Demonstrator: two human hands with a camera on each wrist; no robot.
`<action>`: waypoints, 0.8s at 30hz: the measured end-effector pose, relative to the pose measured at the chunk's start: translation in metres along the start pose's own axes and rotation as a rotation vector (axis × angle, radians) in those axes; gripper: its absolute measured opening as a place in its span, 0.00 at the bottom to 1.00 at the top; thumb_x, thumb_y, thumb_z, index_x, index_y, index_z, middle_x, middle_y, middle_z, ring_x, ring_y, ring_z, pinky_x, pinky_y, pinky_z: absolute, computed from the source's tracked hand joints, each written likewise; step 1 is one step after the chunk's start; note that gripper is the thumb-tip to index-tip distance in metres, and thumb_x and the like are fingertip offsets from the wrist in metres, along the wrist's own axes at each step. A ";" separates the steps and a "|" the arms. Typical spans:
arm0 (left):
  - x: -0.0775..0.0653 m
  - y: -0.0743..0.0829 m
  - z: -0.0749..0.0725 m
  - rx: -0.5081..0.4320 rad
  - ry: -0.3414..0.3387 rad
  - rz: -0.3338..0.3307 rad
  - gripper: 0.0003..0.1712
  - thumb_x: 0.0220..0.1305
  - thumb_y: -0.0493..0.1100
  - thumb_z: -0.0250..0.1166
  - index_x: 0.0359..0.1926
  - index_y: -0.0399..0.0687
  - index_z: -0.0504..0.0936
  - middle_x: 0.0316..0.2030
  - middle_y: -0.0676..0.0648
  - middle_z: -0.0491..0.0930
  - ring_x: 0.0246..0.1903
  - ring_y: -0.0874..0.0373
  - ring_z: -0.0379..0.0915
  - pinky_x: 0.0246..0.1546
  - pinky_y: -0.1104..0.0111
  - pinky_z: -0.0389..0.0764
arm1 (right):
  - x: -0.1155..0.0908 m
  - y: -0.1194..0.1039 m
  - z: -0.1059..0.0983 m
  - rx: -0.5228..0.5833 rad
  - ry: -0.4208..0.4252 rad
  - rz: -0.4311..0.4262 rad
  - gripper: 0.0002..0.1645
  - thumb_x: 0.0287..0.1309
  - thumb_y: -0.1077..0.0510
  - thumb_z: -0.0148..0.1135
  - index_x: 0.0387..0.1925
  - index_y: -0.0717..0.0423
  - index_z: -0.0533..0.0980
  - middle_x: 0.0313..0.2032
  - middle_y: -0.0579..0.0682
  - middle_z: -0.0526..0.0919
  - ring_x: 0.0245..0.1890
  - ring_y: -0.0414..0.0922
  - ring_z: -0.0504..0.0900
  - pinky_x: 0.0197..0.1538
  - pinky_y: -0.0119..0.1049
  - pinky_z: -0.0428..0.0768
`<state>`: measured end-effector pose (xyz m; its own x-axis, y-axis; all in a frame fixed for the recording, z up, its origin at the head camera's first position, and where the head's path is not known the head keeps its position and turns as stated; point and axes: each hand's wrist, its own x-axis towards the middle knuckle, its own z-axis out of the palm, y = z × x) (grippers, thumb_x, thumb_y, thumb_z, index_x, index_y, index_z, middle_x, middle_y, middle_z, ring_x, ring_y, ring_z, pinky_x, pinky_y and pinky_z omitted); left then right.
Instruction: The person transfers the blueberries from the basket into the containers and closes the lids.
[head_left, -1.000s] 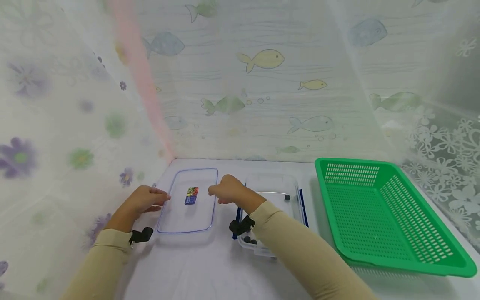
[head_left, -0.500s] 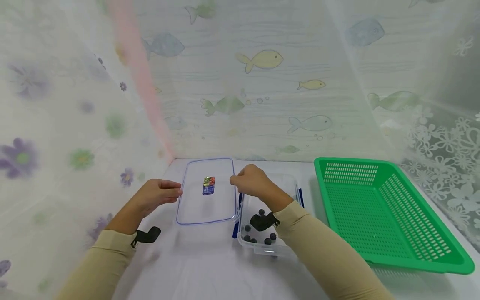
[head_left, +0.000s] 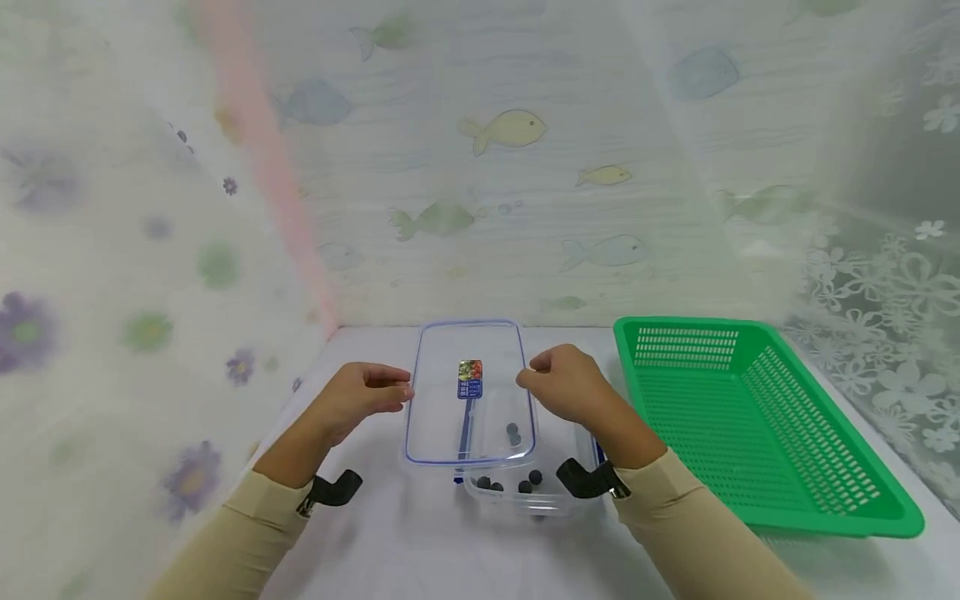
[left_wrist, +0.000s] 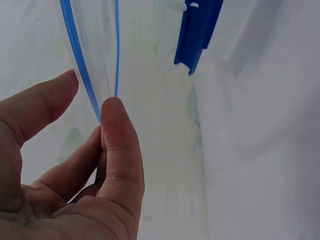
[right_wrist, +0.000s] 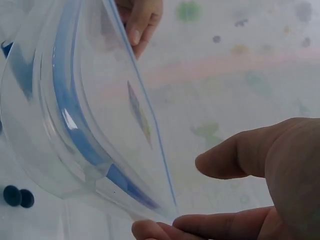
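Observation:
Both hands hold a clear plastic lid point(head_left: 438, 429) with a blue seal line and a fruit label, raised over the left part of a clear container point(head_left: 551, 502). At its left edge is my left hand point(head_left: 360, 400), fingers fairly straight; in the left wrist view the lid's edge runs between thumb and fingers point(left_wrist: 120, 150). My right hand point(head_left: 566, 383) has the opposite edge, where the right wrist view shows the fingertips point(right_wrist: 187, 222) under the corner and the thumb spread away. Several small dark round balls point(head_left: 525, 487) lie in the container, some seen through the lid.
A green slotted plastic basket point(head_left: 750, 417) stands on the right of the white-covered table point(head_left: 420, 542). Blue latches point(left_wrist: 197, 35) stick out at the container's sides. Sheer curtains point(head_left: 450, 275) printed with fish and flowers enclose the table's back and sides.
Both hands have carried the lid rightward, from beside the container to partly above it. More of the container's right side is now behind the right hand and wrist.

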<state>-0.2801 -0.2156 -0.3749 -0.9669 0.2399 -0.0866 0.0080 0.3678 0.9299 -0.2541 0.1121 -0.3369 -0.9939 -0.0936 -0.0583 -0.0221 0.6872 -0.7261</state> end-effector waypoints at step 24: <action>0.019 -0.010 0.086 -0.140 0.014 -0.010 0.22 0.61 0.40 0.76 0.54 0.36 0.85 0.51 0.40 0.85 0.43 0.51 0.87 0.48 0.60 0.89 | -0.045 0.057 0.009 -0.140 0.151 0.012 0.30 0.66 0.62 0.61 0.65 0.75 0.72 0.63 0.73 0.75 0.52 0.60 0.82 0.44 0.56 0.89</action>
<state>-0.2762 -0.1375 -0.4165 -0.9703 0.2237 -0.0918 -0.0362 0.2410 0.9699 -0.2096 0.1489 -0.3820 -0.9988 0.0173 0.0450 -0.0145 0.7821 -0.6230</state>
